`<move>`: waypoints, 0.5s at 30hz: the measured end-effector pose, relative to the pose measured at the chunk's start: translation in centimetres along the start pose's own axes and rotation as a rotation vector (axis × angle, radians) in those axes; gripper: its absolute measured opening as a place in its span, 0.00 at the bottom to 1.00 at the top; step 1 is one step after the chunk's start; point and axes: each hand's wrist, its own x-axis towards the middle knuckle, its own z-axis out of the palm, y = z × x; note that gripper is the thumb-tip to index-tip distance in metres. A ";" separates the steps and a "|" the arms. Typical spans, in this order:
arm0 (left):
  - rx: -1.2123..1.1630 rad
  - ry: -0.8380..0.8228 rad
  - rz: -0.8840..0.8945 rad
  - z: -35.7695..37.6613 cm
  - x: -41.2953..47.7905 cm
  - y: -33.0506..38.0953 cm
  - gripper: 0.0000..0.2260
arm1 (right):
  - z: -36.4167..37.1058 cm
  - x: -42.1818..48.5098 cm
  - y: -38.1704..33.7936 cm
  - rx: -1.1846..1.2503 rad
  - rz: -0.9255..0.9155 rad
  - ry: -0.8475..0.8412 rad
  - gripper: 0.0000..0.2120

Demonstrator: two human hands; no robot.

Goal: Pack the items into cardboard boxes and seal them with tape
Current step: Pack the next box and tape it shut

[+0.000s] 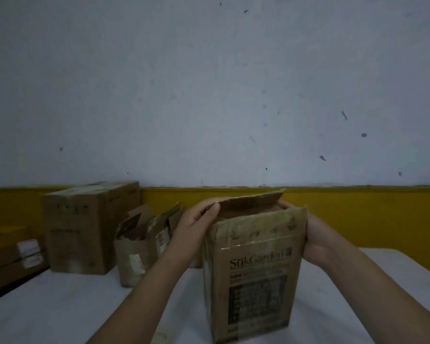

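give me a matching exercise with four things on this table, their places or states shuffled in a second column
Things:
1. printed box
2. tall box
3. torn small box
4. flat boxes

Places or states:
A. closed, back left near the wall
B. gripped at its top by the left hand and the right hand
C. lying low at the far left edge
D. open, ragged flaps up, just right of the tall box

Pairs: 1-B, 2-A, 3-D, 4-C

Forearms extended forward, left hand (196, 220) gripping, right hand (314, 240) gripping, fingers curled inward
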 end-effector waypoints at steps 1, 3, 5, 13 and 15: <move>0.045 -0.036 0.000 -0.3 -0.3 -0.3 0.18 | 0.1 0.3 0.2 -0.022 -0.001 -0.014 0.13; 0.154 -0.062 0.014 -0.6 -0.6 -0.9 0.24 | 0.6 0.5 0.2 -0.078 -0.036 0.005 0.13; 0.165 -0.040 0.000 -0.9 -0.6 -1.7 0.28 | 0.8 0.7 0.1 -0.061 -0.148 0.063 0.15; 0.025 -0.064 -0.162 -1.2 -0.6 -1.7 0.35 | 2.6 1.5 0.1 -0.597 -0.304 0.118 0.11; 0.055 -0.030 -0.194 -0.9 -0.5 -1.3 0.27 | 2.4 2.4 -0.2 -0.597 -0.234 0.095 0.13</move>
